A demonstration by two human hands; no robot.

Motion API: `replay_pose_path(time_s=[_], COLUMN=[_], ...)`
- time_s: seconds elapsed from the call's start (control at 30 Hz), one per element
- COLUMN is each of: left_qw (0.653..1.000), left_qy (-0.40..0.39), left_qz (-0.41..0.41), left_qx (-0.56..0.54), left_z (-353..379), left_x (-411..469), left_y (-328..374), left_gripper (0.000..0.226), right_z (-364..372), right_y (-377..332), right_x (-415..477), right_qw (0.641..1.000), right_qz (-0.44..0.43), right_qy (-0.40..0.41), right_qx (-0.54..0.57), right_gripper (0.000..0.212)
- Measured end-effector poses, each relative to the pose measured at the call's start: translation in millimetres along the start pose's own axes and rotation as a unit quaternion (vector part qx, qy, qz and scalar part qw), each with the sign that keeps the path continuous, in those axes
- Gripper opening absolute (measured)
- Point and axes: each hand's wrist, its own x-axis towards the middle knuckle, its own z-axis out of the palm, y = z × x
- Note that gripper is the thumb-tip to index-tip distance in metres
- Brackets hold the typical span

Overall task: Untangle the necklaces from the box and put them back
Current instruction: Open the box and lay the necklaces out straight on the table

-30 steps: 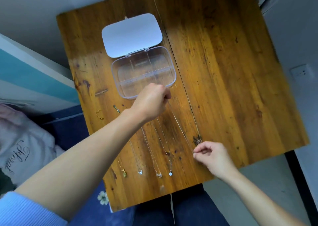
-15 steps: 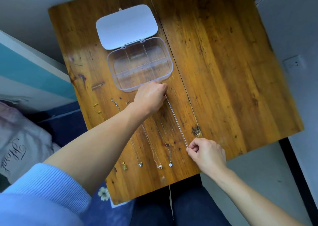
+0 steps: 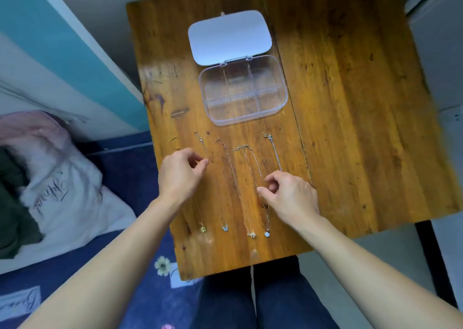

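Observation:
A clear compartment box [image 3: 281,95] stands with its white lid [image 3: 229,37] flung open behind it. Below it several thin necklaces lie in parallel on the wooden table [image 3: 350,128]. Their pendants point toward me: a yellow-green pendant [image 3: 202,228], a blue one [image 3: 224,227], a clustered one [image 3: 251,234] and a square one [image 3: 267,234]. My left hand [image 3: 180,176] pinches at the second chain [image 3: 202,146] from the left. My right hand [image 3: 290,196] hovers curled over the right-hand chains. It hides the lower end of the rightmost chain [image 3: 274,151].
The table's near edge is just below the pendants, with my lap under it. A bed with a white pillow [image 3: 62,198] and blue bedding lies to the left. A dark groove [image 3: 293,118] runs down the tabletop beside the box.
Both hands have let the rightmost chain down flat on the table. My left hand moved from below the box to the left chains. My right hand shifted up over the right chains.

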Motion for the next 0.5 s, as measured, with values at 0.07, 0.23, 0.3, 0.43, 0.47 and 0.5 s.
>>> replay_pose_path(time_s=[0.07,0.23,0.3,0.43,0.47,0.5], left_qw=[0.999,0.997,0.995,0.991,0.99,0.989], left_qy=[-0.003,-0.006,-0.004,0.001,0.002,0.002], left_qz=[-0.034,-0.071,-0.087,-0.125,-0.134,-0.142], left_qx=[-0.02,-0.042,-0.046,-0.04,-0.035,-0.031], left_z=[4,23,28,33,34,35], left_x=[-13,-34,-37,-33,-31,-30], left_y=[-10,-12,-7,-2,-1,-1], left_gripper=[0.016,0.017,0.02,0.023,0.024,0.024], right_z=[6,16,19,22,22,22], right_y=[-9,-16,-17,-16,-16,-15], right_x=[9,14,13,12,11,10], right_qw=[0.999,0.995,0.994,0.993,0.994,0.995], right_qz=[0.018,-0.003,-0.011,-0.016,-0.015,-0.014], right_qy=[-0.006,-0.007,-0.014,-0.051,-0.057,-0.06], right_qx=[-0.038,-0.1,-0.107,-0.102,-0.093,-0.083], right_gripper=[0.037,0.024,0.023,0.024,0.024,0.022])
